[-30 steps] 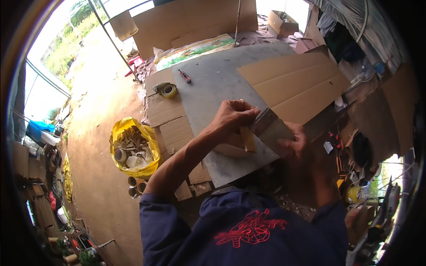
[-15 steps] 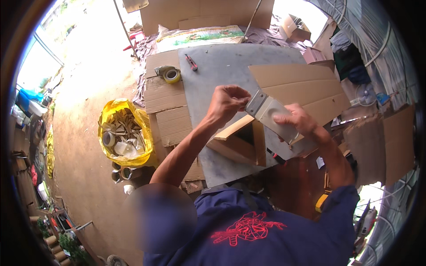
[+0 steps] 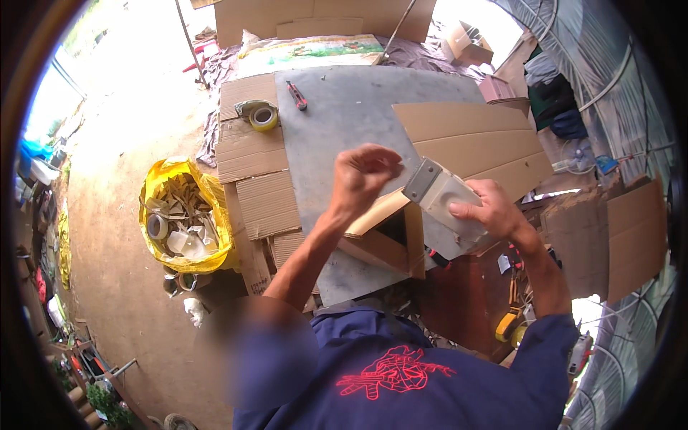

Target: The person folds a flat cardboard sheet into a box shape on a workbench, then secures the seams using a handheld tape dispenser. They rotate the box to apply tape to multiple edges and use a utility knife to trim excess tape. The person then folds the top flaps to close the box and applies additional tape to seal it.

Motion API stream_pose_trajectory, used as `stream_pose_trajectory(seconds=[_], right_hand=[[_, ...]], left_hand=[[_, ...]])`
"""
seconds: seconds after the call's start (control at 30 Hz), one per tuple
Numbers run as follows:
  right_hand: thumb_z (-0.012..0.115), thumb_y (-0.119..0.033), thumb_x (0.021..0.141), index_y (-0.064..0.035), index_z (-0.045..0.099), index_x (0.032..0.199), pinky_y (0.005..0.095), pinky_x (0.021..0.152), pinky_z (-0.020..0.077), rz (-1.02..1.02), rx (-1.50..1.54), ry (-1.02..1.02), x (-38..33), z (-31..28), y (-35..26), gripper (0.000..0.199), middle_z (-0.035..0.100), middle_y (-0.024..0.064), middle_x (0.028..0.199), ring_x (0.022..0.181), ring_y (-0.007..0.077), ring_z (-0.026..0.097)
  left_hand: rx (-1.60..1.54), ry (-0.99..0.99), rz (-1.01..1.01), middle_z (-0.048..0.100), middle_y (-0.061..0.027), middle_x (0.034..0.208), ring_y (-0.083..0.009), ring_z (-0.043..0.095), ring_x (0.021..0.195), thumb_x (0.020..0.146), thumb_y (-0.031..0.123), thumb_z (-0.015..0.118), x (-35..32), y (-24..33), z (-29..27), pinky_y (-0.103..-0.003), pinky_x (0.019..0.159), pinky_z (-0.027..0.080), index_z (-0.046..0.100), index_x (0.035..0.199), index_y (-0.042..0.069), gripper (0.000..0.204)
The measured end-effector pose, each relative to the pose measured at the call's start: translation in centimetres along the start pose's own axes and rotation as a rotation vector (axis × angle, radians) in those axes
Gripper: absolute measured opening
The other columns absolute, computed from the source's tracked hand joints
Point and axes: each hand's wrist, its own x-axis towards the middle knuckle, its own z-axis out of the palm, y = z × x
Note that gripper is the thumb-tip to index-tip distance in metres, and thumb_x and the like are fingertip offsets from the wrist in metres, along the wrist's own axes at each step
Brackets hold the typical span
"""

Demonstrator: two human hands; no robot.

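Note:
A pale tape dispenser with a grey metal cutting plate at one end is in my right hand, which wraps round its body, thumb on top. My left hand is raised just left of the metal plate, apart from it. Its fingers are curled in; whether a thin strip of tape is between them I cannot make out. Below both hands a cardboard box stands on the grey tabletop, its dark inside partly visible. A red and black handle lies beside the box, below the dispenser.
A flat cardboard sheet covers the table's right side. A red utility knife and a tape roll lie at the far left. A yellow bag of scraps stands left of the table. A yellow tool is at lower right.
My left hand has drawn away from the dispenser's metal plate, opening a gap. The dispenser in my right hand has shifted slightly right and down. The whole view has shifted a little.

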Motion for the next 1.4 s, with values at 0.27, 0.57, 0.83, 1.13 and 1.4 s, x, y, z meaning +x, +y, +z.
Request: stream_pose_trajectory(seconds=[0.27,0.57,0.83,1.13,1.4], right_hand=[[0.074,-0.037,0.087,0.0051,0.071,0.108,0.0362,0.076,0.0537,-0.016,0.051,-0.039,0.6,-0.8,-0.4,0.047,0.073,0.0124,0.091,0.083,0.0187,0.068],[0.073,-0.038,0.09,0.0051,0.07,0.109,0.0343,0.069,0.0544,0.038,0.157,-0.15,1.9,-0.8,-1.3,0.047,0.072,0.0127,0.087,0.076,0.019,0.069],[0.072,-0.036,0.092,0.0092,0.069,0.11,0.032,0.065,0.0558,0.415,0.403,-0.325,2.7,-3.4,-1.0,0.048,0.073,0.014,0.089,0.071,0.02,0.07],[0.069,-0.033,0.096,0.0159,0.066,0.112,0.0364,0.059,0.0602,0.629,0.544,-0.412,2.1,-4.3,-1.6,0.051,0.072,0.021,0.094,0.065,0.0227,0.071],[0.069,-0.034,0.096,0.0161,0.065,0.114,0.0418,0.059,0.0604,0.719,0.513,-0.466,1.8,-4.1,-0.1,0.053,0.071,0.0237,0.092,0.067,0.0287,0.071]], left_hand=[[-0.096,-0.179,-0.359,0.071,-0.0112,0.115,-0.0161,0.066,0.106,0.106,0.029,0.063,1.6,-0.1,-1.9,-0.031,0.095,0.054,0.064,0.129,-0.001,0.038],[-0.002,-0.149,-0.376,0.072,-0.0065,0.081,-0.0134,0.065,0.077,0.099,0.019,0.071,1.7,0.5,-0.5,-0.03,0.074,0.053,0.075,0.094,-0.002,0.021],[0.346,-0.024,-0.378,0.069,-0.0069,0.076,-0.0118,0.061,0.069,0.096,0.017,0.07,3.9,-0.7,-5.5,-0.031,0.063,0.05,0.074,0.089,-0.004,0.023],[0.267,-0.177,-0.686,0.051,0.0009,0.065,-0.0086,0.041,0.056,0.097,0.012,0.069,4.1,-6.5,-10.1,-0.027,0.054,0.033,0.064,0.082,-0.001,0.02],[0.452,-0.395,-0.792,0.065,-0.0056,0.077,-0.0152,0.06,0.07,0.097,0.024,0.068,-0.3,-7.9,-7.0,-0.031,0.064,0.049,0.07,0.095,-0.003,0.027]])
